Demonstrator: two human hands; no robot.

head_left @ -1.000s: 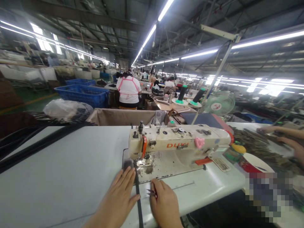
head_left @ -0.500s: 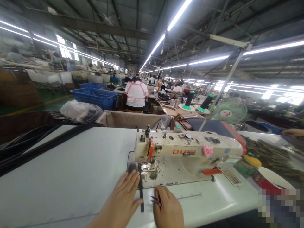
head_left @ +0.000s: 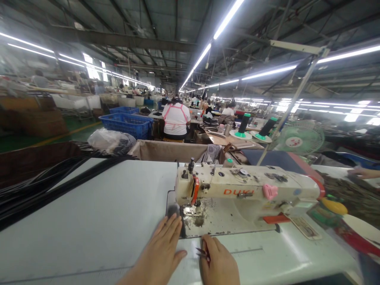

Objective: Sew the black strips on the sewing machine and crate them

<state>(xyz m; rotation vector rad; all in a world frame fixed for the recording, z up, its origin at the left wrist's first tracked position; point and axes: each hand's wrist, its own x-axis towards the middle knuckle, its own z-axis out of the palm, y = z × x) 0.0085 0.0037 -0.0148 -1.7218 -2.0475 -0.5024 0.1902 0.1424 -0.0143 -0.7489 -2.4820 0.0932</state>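
Note:
My left hand [head_left: 166,245] lies flat by the needle end of a cream sewing machine [head_left: 237,190], fingers stretched forward and thumb out to the side. Beside its fingertips a short piece of a narrow dark strip [head_left: 183,229] shows at the presser foot; the rest is hidden. My right hand [head_left: 219,261] rests at the front edge of the machine bed, closed round small thread snips [head_left: 203,253] whose pointed blades stick out to the left.
Long black strips [head_left: 59,190] lie across the left of the white table [head_left: 103,221]. Behind it stand a fabric-lined bin [head_left: 169,150] and a blue crate [head_left: 127,124]. Thread cones [head_left: 244,124] and a green fan [head_left: 303,138] are at the back right. A co-worker's hand [head_left: 363,172] shows far right.
The dark strip's near end has moved forward, from beside my left thumb to the presser foot. Both hands keep nearly the same pose while the view has shifted slightly.

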